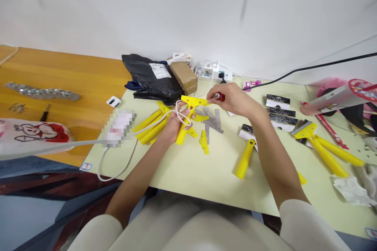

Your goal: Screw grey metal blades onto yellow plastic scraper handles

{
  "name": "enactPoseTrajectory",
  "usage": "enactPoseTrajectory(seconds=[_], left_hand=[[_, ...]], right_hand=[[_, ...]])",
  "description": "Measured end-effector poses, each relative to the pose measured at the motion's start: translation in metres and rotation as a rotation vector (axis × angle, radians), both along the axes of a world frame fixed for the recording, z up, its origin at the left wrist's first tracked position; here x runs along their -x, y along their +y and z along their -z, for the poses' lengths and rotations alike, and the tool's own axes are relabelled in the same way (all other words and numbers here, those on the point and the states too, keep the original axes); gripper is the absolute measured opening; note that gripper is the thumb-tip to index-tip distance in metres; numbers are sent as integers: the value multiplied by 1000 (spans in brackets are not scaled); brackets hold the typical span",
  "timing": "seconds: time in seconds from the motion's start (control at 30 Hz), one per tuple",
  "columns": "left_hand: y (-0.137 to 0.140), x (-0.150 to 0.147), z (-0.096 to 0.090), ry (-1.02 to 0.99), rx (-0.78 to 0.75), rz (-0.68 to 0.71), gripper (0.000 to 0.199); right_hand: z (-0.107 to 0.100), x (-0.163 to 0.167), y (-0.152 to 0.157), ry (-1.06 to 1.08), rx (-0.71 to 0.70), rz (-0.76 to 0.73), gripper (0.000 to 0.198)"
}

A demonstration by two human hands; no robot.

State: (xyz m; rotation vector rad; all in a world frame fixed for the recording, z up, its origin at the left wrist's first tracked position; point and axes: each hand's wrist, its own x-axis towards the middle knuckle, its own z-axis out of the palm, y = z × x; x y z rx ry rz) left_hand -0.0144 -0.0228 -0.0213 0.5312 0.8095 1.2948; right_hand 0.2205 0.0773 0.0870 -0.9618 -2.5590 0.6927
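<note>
My left hand [173,126] is closed around a yellow scraper [193,102], its wide head turned up and its handle pointing toward me. A white cable [184,122] loops in front of these fingers. In my right hand [232,100] is a screwdriver [219,96] with a red handle, held at the right end of the scraper's head. Its tip is hidden by the fingers. Below the hands lie several flat metal blades [218,118] and loose yellow head plates [204,142]. More yellow scraper handles [151,123] rest beside my left hand.
A yellow handle [246,159] lies right of centre, and yellow scrapers [321,145] lie farther right near black-and-white packaging cards [282,118]. A black plastic bag [150,78], a cardboard box [183,76] and a power strip [210,72] stand along the wall. A black cable [309,68] crosses the right.
</note>
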Motion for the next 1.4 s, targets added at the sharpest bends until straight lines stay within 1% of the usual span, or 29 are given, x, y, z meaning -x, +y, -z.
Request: enactPoseTrajectory(seconds=[0.07, 0.17, 0.27, 0.5, 0.67, 0.77, 0.9, 1.03, 1.13, 1.3, 1.4], left_hand=[[-3, -3, -1, 17, 7, 23, 62], [-7, -6, -2, 51, -12, 64, 61], [-9, -7, -1, 59, -23, 87, 58], [-9, -6, 0, -41, -40, 73, 64], [-10, -6, 0, -62, -48, 52, 63], [-11, -6, -1, -71, -48, 39, 62], [-12, -8, -2, -67, -58, 42, 59], [-13, -10, -3, -62, -71, 55, 59], [-13, -10, -3, -78, -68, 54, 59], [-13, -9, -2, -78, -60, 50, 57], [-13, -8, -1, -63, -75, 60, 55]], right_hand=[[0, 1, -4, 16, -13, -38, 15], [6, 6, -5, -21, -29, -103, 17], [12, 9, -2, -9, -28, -129, 18], [13, 11, -3, 32, -24, -72, 13], [13, 14, -7, 91, -25, -24, 12], [13, 14, -10, 108, -58, -21, 13], [14, 13, -15, 4, -164, -73, 19], [16, 13, -19, -104, -203, -75, 24], [16, 14, -20, -95, -190, -47, 23], [12, 15, -18, 53, -91, 40, 8], [9, 14, -19, 59, -50, 37, 8]])
